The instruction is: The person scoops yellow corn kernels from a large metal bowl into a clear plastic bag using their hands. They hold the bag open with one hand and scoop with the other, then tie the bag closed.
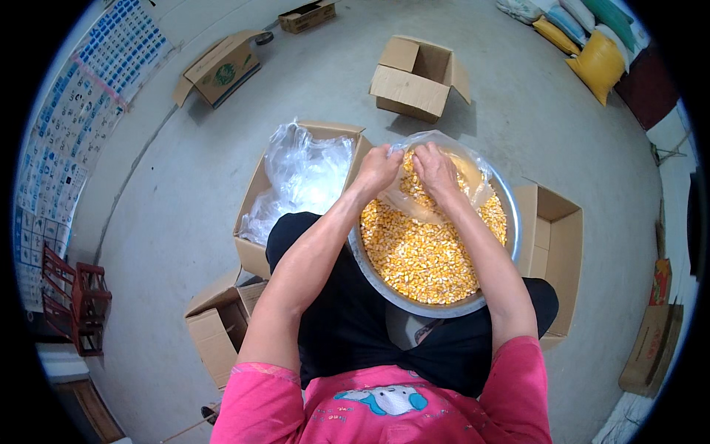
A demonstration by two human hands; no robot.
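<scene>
A wide metal basin (366,272) full of yellow corn kernels (421,261) rests at my lap, between my knees. On top of the kernels lies a clear plastic bag (471,166), its mouth spread, with yellow contents showing through. My left hand (383,166) pinches the bag's edge at the basin's upper left. Beside it, my right hand (435,169) reaches over the bag with fingers curled down; its fingertips are hidden, so what they hold is unclear. Left of the basin, a cardboard box (252,252) holds crumpled clear plastic (310,172).
Open cardboard boxes stand around me: one ahead (410,83), one right (560,250), one lower left (213,338) and one far left (222,72). Filled sacks (596,64) are piled at upper right. Red wooden chairs (83,299) stand by the left wall, below posters (66,122).
</scene>
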